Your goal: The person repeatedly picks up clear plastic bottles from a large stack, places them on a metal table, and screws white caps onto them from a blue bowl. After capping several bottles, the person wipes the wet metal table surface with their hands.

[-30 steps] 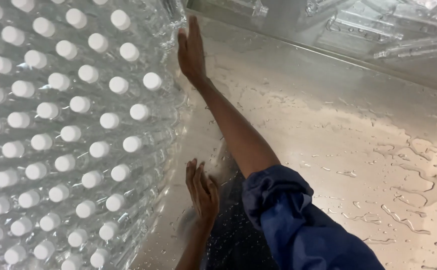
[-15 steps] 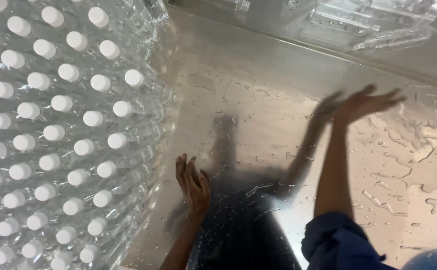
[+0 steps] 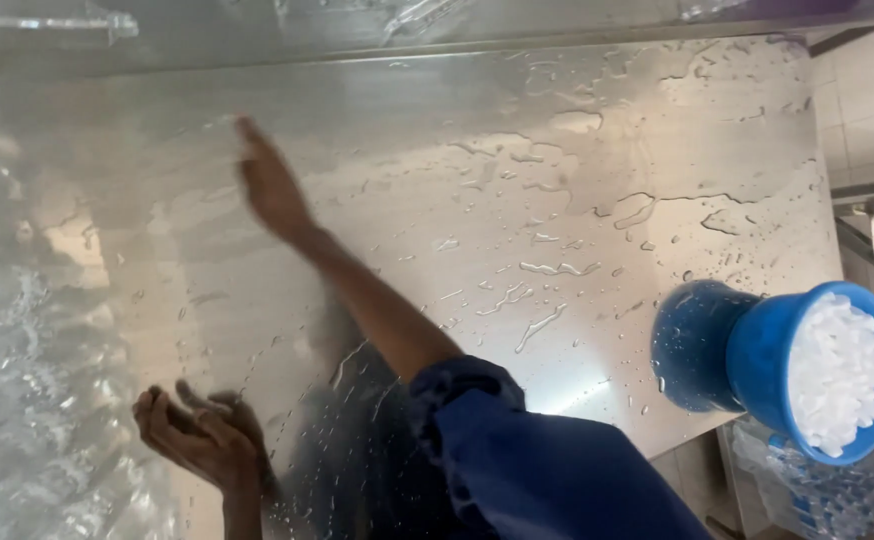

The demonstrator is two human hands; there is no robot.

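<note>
1. The right hand (image 3: pixel 269 185) stretches flat and empty across the wet steel worktop (image 3: pixel 557 200), fingers pointing toward the far left; the sleeve is blue.
2. The left hand (image 3: pixel 197 432), open, palm up and holding nothing, is nearer the clear plastic-wrapped bulk (image 3: pixel 27 400), glossy and blurred, at the left edge.
3. A blue tub of white caps (image 3: pixel 822 375) sits well apart, right.

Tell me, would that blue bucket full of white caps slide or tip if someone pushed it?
The blue bucket would probably slide easily, since the metal table beneath looks wet. It sits near the table's edge, so a push might tip it off. The small white caps would likely scatter.
</note>
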